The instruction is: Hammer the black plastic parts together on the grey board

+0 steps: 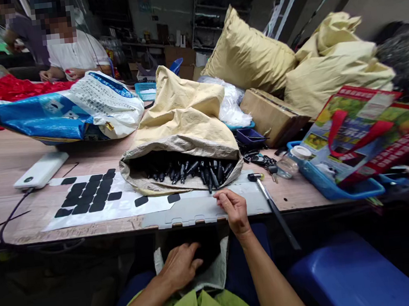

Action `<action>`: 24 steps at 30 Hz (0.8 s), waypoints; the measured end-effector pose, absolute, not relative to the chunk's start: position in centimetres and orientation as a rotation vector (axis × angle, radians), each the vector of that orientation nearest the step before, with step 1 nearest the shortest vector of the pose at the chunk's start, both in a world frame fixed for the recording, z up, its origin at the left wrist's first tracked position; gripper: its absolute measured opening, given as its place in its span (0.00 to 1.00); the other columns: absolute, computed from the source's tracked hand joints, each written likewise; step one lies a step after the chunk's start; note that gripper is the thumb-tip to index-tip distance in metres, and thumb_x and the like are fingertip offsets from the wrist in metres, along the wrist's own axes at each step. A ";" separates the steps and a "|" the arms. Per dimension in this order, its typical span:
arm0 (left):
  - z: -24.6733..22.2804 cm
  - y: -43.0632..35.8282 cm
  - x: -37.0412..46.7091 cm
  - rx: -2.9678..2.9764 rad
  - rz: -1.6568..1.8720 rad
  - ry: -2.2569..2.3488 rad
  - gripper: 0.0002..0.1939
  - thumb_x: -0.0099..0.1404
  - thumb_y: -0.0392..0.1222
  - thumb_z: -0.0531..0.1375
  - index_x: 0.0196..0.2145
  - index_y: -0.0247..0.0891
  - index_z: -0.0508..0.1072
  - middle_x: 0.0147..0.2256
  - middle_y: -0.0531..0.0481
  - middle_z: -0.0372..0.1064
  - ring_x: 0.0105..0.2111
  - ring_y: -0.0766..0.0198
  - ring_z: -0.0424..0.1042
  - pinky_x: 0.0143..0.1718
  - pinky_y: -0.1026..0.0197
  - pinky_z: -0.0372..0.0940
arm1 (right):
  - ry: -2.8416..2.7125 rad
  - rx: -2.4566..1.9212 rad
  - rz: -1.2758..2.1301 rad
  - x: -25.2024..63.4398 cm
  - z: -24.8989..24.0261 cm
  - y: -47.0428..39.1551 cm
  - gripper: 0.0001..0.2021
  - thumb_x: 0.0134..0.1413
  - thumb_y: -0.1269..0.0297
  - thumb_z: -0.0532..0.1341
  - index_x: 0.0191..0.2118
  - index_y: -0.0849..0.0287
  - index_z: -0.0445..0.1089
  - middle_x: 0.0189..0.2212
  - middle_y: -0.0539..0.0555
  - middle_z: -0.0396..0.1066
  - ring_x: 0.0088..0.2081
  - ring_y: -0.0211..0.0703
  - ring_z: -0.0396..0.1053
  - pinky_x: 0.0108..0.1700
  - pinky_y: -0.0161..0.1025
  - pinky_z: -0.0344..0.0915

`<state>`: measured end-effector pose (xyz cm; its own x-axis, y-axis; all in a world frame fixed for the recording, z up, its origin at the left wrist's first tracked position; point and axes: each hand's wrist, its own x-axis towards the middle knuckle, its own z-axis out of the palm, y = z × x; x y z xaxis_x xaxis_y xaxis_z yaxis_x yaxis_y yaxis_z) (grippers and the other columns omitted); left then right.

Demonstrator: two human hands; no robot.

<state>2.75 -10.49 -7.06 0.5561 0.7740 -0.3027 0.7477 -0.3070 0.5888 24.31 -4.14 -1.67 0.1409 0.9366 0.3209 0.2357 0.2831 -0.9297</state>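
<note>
A beige woven sack (185, 106) lies on the table with its mouth facing me. Many black, pen-shaped pieces (206, 172) spill towards its lip. Just in front of them is my right hand (235, 212), its fingers curled in a pinch above the grey board (196, 210); whatever they hold, if anything, is hidden. Below the table edge, my left hand (182, 266) reaches over a second, pale open bag (216, 268) at my lap. Its thumb stands apart from the stretched fingers, and I see nothing in it.
Black pads (88, 194) on a white sheet and a white power bank (40, 171) are at left. A hammer (274, 209) overhangs the edge at right, near a blue basket (339, 185). A blue stool (352, 274) stands below. Two people sit across the table.
</note>
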 end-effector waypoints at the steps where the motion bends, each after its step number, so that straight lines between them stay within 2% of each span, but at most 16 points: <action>1: -6.2 -10.2 2.9 2.106 0.090 1.191 0.15 0.66 0.43 0.60 0.51 0.45 0.74 0.45 0.46 0.77 0.46 0.54 0.76 0.45 0.57 0.66 | -1.350 -1.195 0.740 24.3 -1.6 -4.2 0.18 0.65 0.50 0.57 0.37 0.58 0.77 0.26 0.51 0.68 0.30 0.41 0.67 0.34 0.37 0.64; 2: -5.0 -9.8 3.1 2.129 0.174 1.138 0.15 0.66 0.43 0.61 0.50 0.46 0.74 0.45 0.47 0.77 0.45 0.55 0.76 0.44 0.58 0.66 | -1.344 -1.187 0.738 24.2 -1.6 -4.2 0.18 0.65 0.50 0.58 0.37 0.58 0.77 0.26 0.51 0.68 0.30 0.41 0.67 0.34 0.37 0.63; 4: -1.9 -8.1 3.8 2.172 0.407 1.056 0.08 0.69 0.45 0.60 0.43 0.45 0.77 0.39 0.49 0.77 0.40 0.59 0.76 0.41 0.60 0.65 | -1.344 -1.170 0.732 24.1 -1.6 -4.3 0.17 0.65 0.50 0.58 0.36 0.58 0.77 0.25 0.51 0.68 0.30 0.41 0.67 0.34 0.37 0.63; 7: 2.0 -3.2 5.2 2.236 0.838 1.227 0.08 0.70 0.45 0.59 0.41 0.42 0.76 0.35 0.49 0.74 0.36 0.60 0.73 0.41 0.59 0.65 | -1.362 -1.154 0.714 24.0 -1.5 -4.4 0.17 0.66 0.52 0.58 0.35 0.57 0.77 0.25 0.50 0.67 0.30 0.41 0.66 0.34 0.37 0.62; 10: 3.4 3.3 6.4 2.298 1.072 1.544 0.05 0.69 0.43 0.60 0.39 0.40 0.75 0.38 0.46 0.71 0.42 0.55 0.70 0.45 0.56 0.65 | -1.366 -1.156 0.690 24.0 -1.3 -4.3 0.16 0.66 0.53 0.58 0.34 0.58 0.77 0.25 0.50 0.66 0.30 0.40 0.66 0.36 0.37 0.61; 12: 3.4 6.7 6.9 2.351 1.015 1.699 0.06 0.67 0.43 0.63 0.40 0.39 0.75 0.41 0.43 0.70 0.46 0.51 0.68 0.47 0.54 0.65 | -1.362 -1.168 0.688 23.9 -1.2 -4.2 0.16 0.66 0.53 0.58 0.34 0.58 0.76 0.25 0.49 0.66 0.29 0.40 0.65 0.35 0.37 0.61; 15: 3.0 8.8 6.9 2.445 0.808 1.740 0.07 0.65 0.44 0.65 0.39 0.39 0.76 0.43 0.42 0.68 0.46 0.49 0.67 0.46 0.52 0.65 | -1.363 -1.184 0.705 23.9 -1.0 -4.1 0.17 0.65 0.53 0.58 0.34 0.58 0.76 0.25 0.49 0.66 0.29 0.40 0.65 0.35 0.37 0.61; 21: 1.8 4.1 4.9 2.447 0.888 1.612 0.06 0.66 0.42 0.64 0.40 0.40 0.75 0.40 0.45 0.71 0.43 0.51 0.66 0.46 0.51 0.63 | -1.329 -1.184 0.748 24.2 -1.3 -4.1 0.16 0.63 0.52 0.59 0.34 0.59 0.76 0.25 0.49 0.66 0.29 0.40 0.65 0.35 0.37 0.61; 24: 0.3 1.6 4.3 2.415 0.847 1.377 0.06 0.66 0.42 0.65 0.40 0.40 0.75 0.37 0.48 0.72 0.41 0.54 0.67 0.45 0.53 0.63 | -1.244 -1.194 0.788 23.8 -0.2 -3.8 0.17 0.62 0.51 0.59 0.29 0.59 0.72 0.21 0.47 0.61 0.26 0.37 0.59 0.31 0.36 0.56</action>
<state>4.32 1.57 0.30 0.3893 0.8447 0.3672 0.7087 -0.5294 0.4664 23.79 -3.78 -0.24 0.2040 0.9391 0.2764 0.1518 0.2486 -0.9566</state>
